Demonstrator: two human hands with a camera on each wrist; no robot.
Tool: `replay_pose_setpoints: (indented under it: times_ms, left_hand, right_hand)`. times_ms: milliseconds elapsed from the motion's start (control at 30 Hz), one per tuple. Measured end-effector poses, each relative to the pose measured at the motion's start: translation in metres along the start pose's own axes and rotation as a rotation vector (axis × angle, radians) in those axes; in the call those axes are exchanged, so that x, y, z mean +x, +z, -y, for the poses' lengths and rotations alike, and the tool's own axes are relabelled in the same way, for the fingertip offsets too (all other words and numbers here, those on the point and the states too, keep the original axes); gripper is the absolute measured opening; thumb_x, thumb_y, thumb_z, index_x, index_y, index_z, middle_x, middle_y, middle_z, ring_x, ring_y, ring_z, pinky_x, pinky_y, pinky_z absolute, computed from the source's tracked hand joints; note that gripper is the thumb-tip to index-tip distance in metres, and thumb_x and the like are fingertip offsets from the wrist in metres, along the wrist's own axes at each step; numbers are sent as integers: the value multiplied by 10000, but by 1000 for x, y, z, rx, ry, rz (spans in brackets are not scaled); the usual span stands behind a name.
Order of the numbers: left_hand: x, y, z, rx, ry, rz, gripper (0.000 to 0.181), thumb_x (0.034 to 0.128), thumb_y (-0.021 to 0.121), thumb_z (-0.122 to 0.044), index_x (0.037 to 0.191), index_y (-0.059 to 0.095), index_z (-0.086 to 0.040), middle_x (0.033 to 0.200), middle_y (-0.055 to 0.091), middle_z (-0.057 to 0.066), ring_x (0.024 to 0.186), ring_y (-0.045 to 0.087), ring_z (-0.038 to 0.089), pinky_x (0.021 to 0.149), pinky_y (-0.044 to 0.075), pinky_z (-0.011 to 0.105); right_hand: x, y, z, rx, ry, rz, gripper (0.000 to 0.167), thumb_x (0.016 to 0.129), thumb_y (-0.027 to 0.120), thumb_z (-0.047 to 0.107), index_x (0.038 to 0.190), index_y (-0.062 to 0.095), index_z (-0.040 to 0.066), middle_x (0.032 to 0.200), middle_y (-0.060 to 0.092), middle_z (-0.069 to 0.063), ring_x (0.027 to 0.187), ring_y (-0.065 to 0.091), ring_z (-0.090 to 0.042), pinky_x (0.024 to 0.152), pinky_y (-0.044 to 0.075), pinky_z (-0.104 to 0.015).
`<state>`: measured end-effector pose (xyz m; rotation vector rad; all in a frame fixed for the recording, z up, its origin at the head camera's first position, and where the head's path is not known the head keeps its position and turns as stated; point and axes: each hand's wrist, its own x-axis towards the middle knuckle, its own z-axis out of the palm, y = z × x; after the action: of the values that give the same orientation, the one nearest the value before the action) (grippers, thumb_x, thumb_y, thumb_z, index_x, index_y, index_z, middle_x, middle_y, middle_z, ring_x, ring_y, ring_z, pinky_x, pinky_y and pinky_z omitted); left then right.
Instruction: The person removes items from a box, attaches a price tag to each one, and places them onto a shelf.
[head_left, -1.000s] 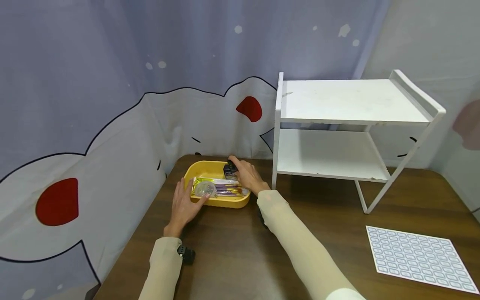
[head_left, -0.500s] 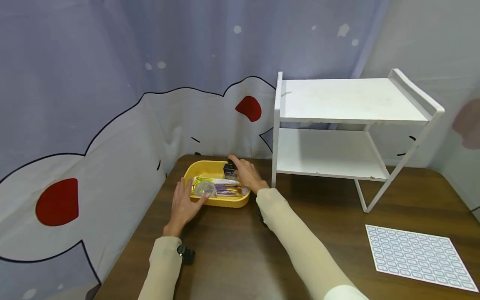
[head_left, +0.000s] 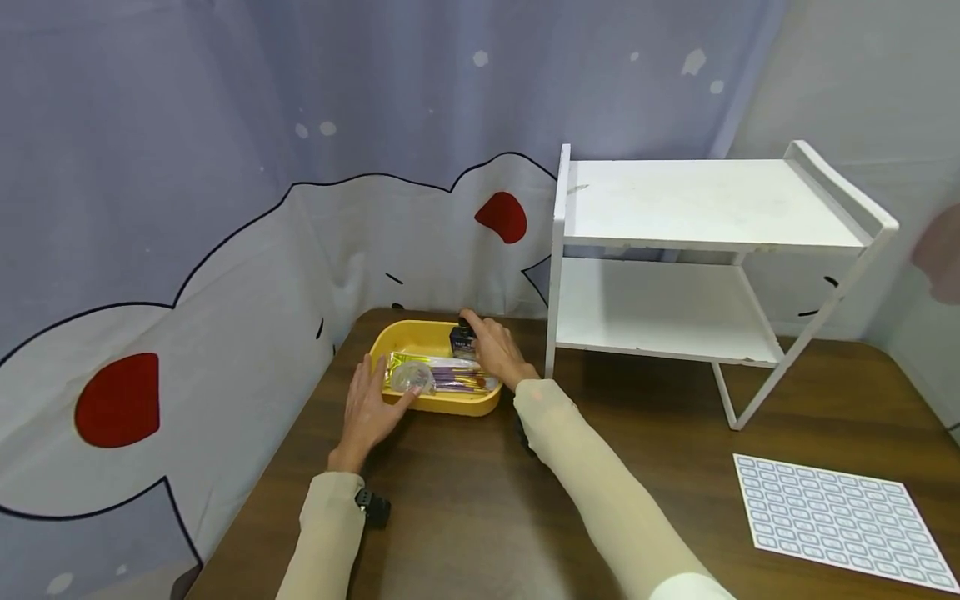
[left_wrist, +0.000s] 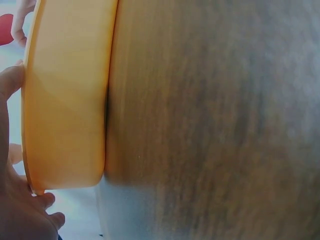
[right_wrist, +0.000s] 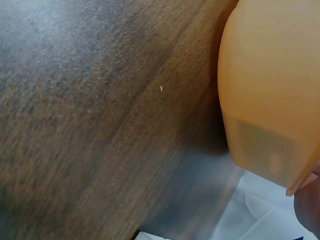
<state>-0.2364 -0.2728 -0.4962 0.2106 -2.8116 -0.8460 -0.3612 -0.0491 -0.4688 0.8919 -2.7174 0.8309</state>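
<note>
A shallow yellow plastic basket (head_left: 453, 406) stands on the table. In it lie a clear packet of purple-handled paintbrushes (head_left: 453, 379), a round clear lid-like piece (head_left: 412, 377) and a small dark box (head_left: 462, 342) with pale lettering. My left hand (head_left: 367, 417) holds the basket's left end, thumb at the front rim and fingers along the end wall. My right hand (head_left: 497, 350) grips the right end; a fingertip (right_wrist: 306, 207) shows at the rim in the right wrist view. A black part (head_left: 467, 322) sits by the right forefinger; what it belongs to is hidden.
A white two-tier shelf (head_left: 671, 304) stands on the wooden table (head_left: 457, 500) to the right. In front of it lies a white sheet (head_left: 840, 517) printed with small rectangles. A patterned curtain (head_left: 420, 242) hangs along the back and left.
</note>
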Motion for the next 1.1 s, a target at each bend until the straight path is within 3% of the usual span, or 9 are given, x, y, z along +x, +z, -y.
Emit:
replay_pose_setpoints:
  times_ms: [300,533,700,900,1100]
  left_hand:
    - [1,0,-1,3,9,-3,949,889,653,-531,1589,214,-64,1663,70,252,1535,77,449,1224,105,618]
    - [1,-1,-2,1,-7,6,948,893,655,-529,1590,212,-63,1666,65,244,1540,70,436,1231,96,606]
    - [1,0,-2,7,-9,21,950,900,641,-537,1594,194,-67,1669,44,241,1541,58,436,1229,94,609]
    - [1,2,-1,2,-10,29,957,897,640,-543,1595,191,-67,1669,34,241,1537,51,448,1222,93,625]
    - [1,-1,0,6,-12,32,962,893,641,-547,1591,195,-59,1668,30,245,1537,43,447,1225,91,617]
  right_hand:
    - [-2,-3,1,2,-30,-66,552,979,557,6,1472,421,212,1041,659,-144,840,631,-253,715,557,-374]
    - [-3,-8,12,26,-66,-118,528,975,565,13,1460,450,189,1015,669,-150,843,653,-284,741,570,-412]
    - [-3,-14,19,9,-113,-153,507,981,559,24,1459,467,167,998,667,-149,787,649,-271,680,564,-380]
    - [-8,-33,30,9,-192,-173,500,972,568,32,1452,478,138,975,667,-146,705,598,-229,626,540,-330]
    - [-23,-62,50,25,-274,-157,491,964,584,46,1439,489,128,1019,690,-134,706,579,-189,666,558,-291]
